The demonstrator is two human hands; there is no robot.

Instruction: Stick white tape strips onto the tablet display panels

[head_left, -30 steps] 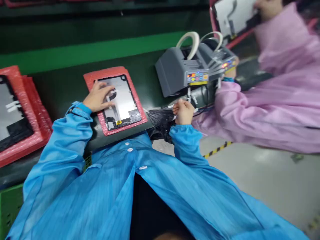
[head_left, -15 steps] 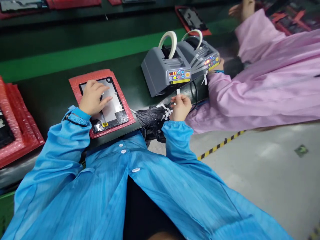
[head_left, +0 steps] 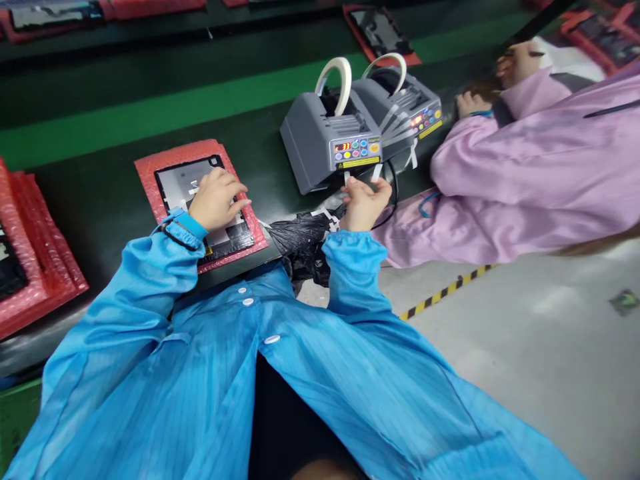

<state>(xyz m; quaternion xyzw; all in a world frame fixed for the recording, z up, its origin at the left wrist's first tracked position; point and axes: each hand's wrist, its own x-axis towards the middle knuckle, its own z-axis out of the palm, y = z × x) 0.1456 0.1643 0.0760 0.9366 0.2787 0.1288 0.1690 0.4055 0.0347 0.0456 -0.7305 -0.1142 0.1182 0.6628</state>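
A tablet back housing (head_left: 175,188) with a silvery inner face and black edges lies on a sheet of red bubble wrap (head_left: 147,175). My left hand (head_left: 219,200) is over its right part, fingers loosely bent and apart, with nothing visible in them; whether it touches the housing I cannot tell. Below the front of the nearer grey tape dispenser (head_left: 315,143), my right hand (head_left: 367,205) pinches a short strip of white tape (head_left: 347,178) between thumb and finger. A second strip of tape (head_left: 377,173) sticks up from another fingertip of that hand.
A second tape dispenser (head_left: 417,100) stands behind the first, strips hanging from it. A black plastic bag (head_left: 300,233) with tape scraps hangs at the table edge. Stacked red bubble wrap (head_left: 47,247) is at left. At right is a co-worker's pink sleeve (head_left: 465,147).
My left hand has moved right across the housing. My right hand's fingers have spread, and a second tape strip now shows on them. The co-worker's hand has moved away from the far dispenser.
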